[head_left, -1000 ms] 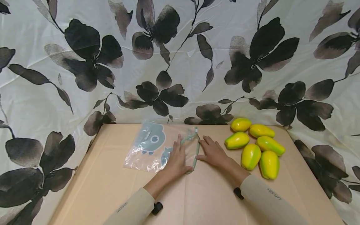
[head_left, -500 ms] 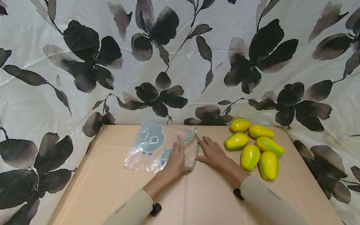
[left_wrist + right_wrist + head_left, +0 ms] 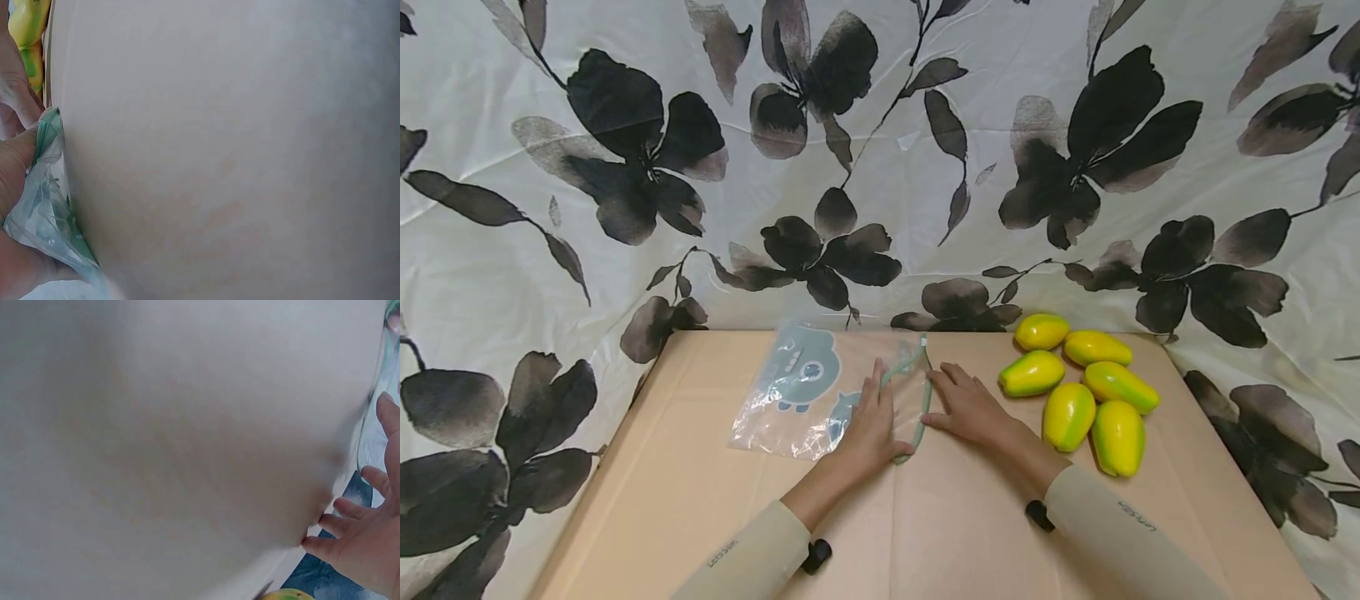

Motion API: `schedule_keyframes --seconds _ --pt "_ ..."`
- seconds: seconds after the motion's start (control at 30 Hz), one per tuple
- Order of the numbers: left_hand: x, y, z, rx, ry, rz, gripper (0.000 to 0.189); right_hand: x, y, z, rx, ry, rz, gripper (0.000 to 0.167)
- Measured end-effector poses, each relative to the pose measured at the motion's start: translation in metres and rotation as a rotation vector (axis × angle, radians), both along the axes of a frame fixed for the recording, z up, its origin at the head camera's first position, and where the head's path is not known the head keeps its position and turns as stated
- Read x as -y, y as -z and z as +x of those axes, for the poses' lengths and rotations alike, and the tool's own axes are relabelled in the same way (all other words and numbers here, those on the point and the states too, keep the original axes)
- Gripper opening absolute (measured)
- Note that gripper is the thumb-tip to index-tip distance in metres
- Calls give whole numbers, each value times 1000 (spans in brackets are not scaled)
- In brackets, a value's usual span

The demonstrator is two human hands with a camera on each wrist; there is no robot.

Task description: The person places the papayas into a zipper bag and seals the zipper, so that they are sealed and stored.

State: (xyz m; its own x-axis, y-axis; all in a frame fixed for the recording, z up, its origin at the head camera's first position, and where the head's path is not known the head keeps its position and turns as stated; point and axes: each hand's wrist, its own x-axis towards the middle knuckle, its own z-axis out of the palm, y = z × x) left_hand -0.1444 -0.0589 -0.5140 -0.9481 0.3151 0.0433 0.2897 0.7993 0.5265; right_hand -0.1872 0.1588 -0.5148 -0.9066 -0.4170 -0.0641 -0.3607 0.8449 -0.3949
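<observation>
A clear plastic zip bag (image 3: 808, 425) with blue cartoon prints and a green zip strip lies flat on the cardboard. Its zip end, on the right, gapes a little between two green edges. My left hand (image 3: 868, 425) rests on the bag near this end, fingers extended, with the thumb by the lower corner. At the outer green edge is my right hand (image 3: 970, 408), its fingers spread and the thumb at the strip. In the left wrist view the crumpled bag end (image 3: 47, 194) shows beside the fingers. The right wrist view shows the right hand (image 3: 365, 544) with spread fingers near the bag's rim.
Several glossy yellow-green fruits (image 3: 1070, 417), shaped like mangoes or papayas, lie grouped right of the right hand. Beneath everything is a tan cardboard sheet (image 3: 670, 492). A white cloth (image 3: 925, 192) with dark flowers hangs behind it.
</observation>
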Motion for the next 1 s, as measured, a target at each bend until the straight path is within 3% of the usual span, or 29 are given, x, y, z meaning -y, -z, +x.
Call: schedule_keyframes --seconds 0.2,0.4,1.0 --pt "0 -1 0 7 -2 4 123 -5 -9 3 27 -9 -91 83" --pt "1 -1 0 -1 9 -6 119 -11 -20 6 43 -3 -111 81" --pt "0 4 -1 -4 17 -1 119 -58 -66 31 -26 38 -219 91"
